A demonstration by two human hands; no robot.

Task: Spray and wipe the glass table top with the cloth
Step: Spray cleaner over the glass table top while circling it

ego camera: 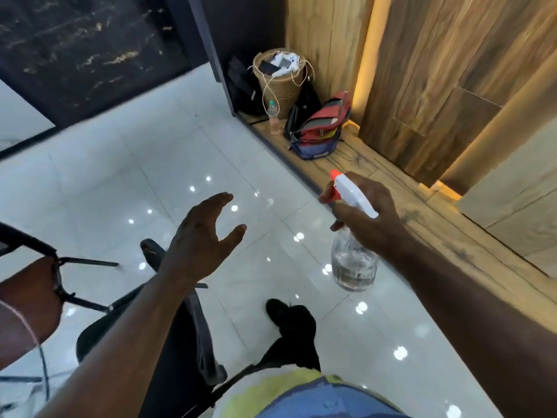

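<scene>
1. The right hand (370,218) grips the spray bottle (354,267) at the neck, fingers curled round it, one finger on the red trigger (329,195).
2. The bottle, clear and part-filled, hangs over the white tiled floor (150,191), near the wooden ledge (391,188).
3. The left hand (199,245) is held out, fingers loosely spread, holding nothing.
4. A wicker basket (278,82) and a backpack (319,128) stand on the ledge in the far corner.

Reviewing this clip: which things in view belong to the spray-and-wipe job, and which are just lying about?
Job: spray bottle, gripped by the right hand; left hand, open and empty. No cloth or glass top clearly in view.

Lying about: wicker basket, small bottle, red and blue backpack and black bag, all along the wooden ledge; black chair.
</scene>
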